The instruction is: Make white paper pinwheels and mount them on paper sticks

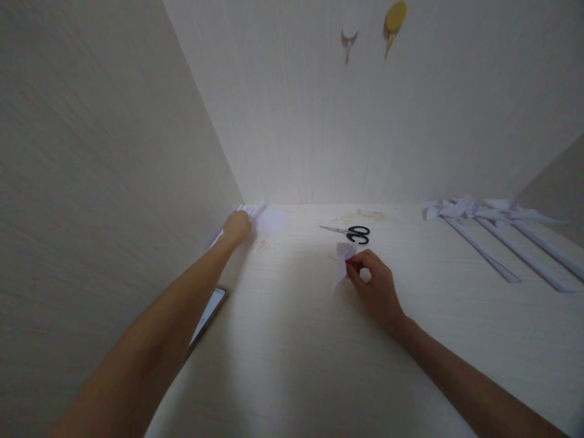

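My right hand (375, 286) pinches a small white paper piece (345, 250) between thumb and fingertips above the table. The paper looks gathered at the pinch and spreads out at its ends. At the far left corner, my left hand (237, 227) is closed on white paper strips (257, 210), whose ends show past the knuckles; its fingertips are hidden. A flat white paper sheet (272, 221) lies just right of that hand. Just beyond my right hand are scissors (351, 232) with black handles, their blades pointing left.
Several folded paper strips with bow-like tops (483, 213) lie at the right. A phone (210, 313) rests beside the left wall, partly under my left forearm. Thin pale sticks (261, 244) and a scattered heap (365, 215) lie on the table. Wall hooks (395, 17) hang above.
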`<state>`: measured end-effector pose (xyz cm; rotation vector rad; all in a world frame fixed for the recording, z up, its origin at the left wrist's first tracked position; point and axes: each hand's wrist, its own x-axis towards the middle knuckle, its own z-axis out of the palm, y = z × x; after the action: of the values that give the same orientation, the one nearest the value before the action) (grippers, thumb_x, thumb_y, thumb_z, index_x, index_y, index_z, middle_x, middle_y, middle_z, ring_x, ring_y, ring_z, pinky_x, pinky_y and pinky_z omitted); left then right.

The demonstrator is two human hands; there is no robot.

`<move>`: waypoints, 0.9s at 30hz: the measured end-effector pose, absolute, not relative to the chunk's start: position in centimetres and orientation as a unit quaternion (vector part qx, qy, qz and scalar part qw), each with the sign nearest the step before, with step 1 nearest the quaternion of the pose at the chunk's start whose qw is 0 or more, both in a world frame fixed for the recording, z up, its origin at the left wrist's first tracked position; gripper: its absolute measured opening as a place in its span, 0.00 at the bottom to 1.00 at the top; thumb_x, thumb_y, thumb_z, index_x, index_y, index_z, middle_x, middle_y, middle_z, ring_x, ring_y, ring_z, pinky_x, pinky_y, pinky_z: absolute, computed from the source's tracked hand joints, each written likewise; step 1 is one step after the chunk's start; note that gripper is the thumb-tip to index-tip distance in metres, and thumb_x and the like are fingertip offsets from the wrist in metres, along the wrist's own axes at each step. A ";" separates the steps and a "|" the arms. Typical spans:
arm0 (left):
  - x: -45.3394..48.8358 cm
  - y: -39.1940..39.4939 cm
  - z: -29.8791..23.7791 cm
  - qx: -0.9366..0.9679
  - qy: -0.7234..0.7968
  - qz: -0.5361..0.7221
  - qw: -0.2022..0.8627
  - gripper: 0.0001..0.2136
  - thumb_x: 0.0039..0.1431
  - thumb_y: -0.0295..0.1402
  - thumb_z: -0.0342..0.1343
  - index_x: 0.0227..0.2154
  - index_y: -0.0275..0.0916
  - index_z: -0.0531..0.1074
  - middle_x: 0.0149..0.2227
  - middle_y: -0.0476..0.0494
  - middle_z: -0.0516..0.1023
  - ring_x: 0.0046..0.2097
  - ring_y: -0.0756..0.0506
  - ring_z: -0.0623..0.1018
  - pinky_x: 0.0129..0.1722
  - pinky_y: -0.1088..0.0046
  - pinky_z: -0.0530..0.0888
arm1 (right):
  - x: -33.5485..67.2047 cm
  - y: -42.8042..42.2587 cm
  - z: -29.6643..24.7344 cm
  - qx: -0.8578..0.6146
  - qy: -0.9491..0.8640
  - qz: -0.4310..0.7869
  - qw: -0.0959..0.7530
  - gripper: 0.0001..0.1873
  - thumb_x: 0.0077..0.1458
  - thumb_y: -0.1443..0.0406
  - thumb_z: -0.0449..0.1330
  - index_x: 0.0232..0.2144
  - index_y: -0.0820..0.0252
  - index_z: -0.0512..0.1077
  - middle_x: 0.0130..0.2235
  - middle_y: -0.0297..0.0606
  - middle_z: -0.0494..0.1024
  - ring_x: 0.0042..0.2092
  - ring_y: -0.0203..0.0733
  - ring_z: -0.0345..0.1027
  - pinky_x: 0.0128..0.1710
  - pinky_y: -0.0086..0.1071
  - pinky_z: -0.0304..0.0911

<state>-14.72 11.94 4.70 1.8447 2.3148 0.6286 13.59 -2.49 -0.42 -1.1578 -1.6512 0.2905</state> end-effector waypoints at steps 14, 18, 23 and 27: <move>-1.5 1.7 5.1 0.355 0.392 0.375 0.761 0.11 0.44 0.12 0.46 0.25 0.30 0.67 0.26 0.44 0.72 0.30 0.51 0.75 0.37 0.77 0.73 | 14.5 -2.2 -0.9 -0.536 -0.573 0.175 0.595 0.01 0.47 0.68 0.51 0.25 0.59 0.63 0.25 0.33 0.66 0.27 0.36 0.59 0.28 0.31 0.56; -1.0 -0.1 2.7 0.233 0.398 0.382 0.801 0.09 0.47 0.16 0.45 0.28 0.31 0.67 0.27 0.43 0.72 0.29 0.51 0.76 0.27 0.81 0.73 | 14.9 -1.9 -1.4 -0.545 -0.520 0.229 0.617 0.03 0.47 0.67 0.51 0.28 0.60 0.63 0.25 0.33 0.66 0.27 0.36 0.59 0.27 0.31 0.56; -1.8 -0.2 1.9 0.193 0.348 0.401 0.825 0.10 0.57 0.30 0.43 0.33 0.30 0.68 0.22 0.46 0.70 0.22 0.53 0.72 0.20 0.83 0.72 | 14.8 -1.9 -1.2 -0.539 -0.518 0.257 0.612 0.03 0.47 0.66 0.51 0.27 0.60 0.63 0.23 0.31 0.65 0.25 0.35 0.58 0.26 0.30 0.54; -1.6 -0.6 1.6 0.189 0.353 0.409 0.820 0.07 0.55 0.23 0.44 0.30 0.28 0.67 0.23 0.45 0.71 0.23 0.55 0.73 0.21 0.86 0.71 | 14.6 -1.9 -1.3 -0.518 -0.537 0.267 0.610 0.02 0.48 0.67 0.51 0.26 0.60 0.63 0.24 0.31 0.65 0.26 0.35 0.58 0.27 0.29 0.54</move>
<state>-1.59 -0.57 1.64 0.4032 0.7517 0.8698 14.58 -1.93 -1.25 -1.1965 -1.2395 0.6168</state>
